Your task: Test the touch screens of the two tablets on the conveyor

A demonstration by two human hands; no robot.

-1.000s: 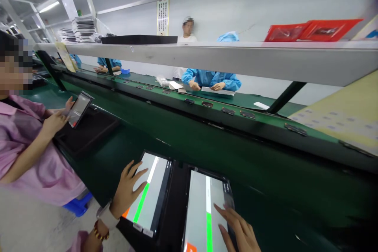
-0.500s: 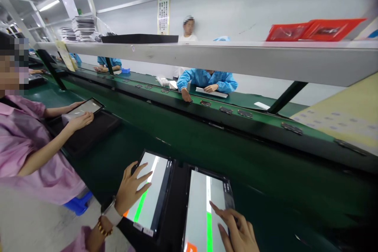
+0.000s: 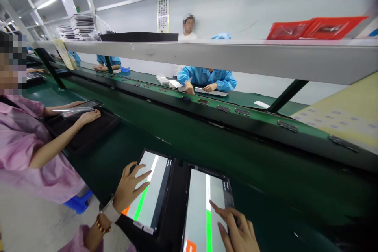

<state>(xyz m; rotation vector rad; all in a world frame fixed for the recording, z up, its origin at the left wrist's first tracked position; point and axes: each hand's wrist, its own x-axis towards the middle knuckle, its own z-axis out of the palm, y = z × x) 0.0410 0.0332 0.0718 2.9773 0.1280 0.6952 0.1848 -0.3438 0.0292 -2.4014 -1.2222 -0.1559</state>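
Two lit tablets lie side by side on a black mat at the near edge of the green bench. My left hand [image 3: 128, 187] rests with spread fingers on the left tablet [image 3: 152, 189], whose white screen shows a green stripe. My right hand [image 3: 238, 230] touches the right tablet [image 3: 201, 208] with an extended fingertip near the screen's right side; that screen shows a green and white vertical bar. Neither hand holds anything.
A person in pink at the left presses a tablet [image 3: 78, 108] onto a black tray [image 3: 88, 132]. A green conveyor [image 3: 230, 112] carries small dark parts. Workers in blue sit across it. A grey shelf [image 3: 206, 57] overhead holds red trays [image 3: 313, 27] and a black tray.
My hands stayed on the screens, the right fingers curling slightly. The person in pink lowered their tablet flat onto the black tray. The worker across drew an arm back from the conveyor.
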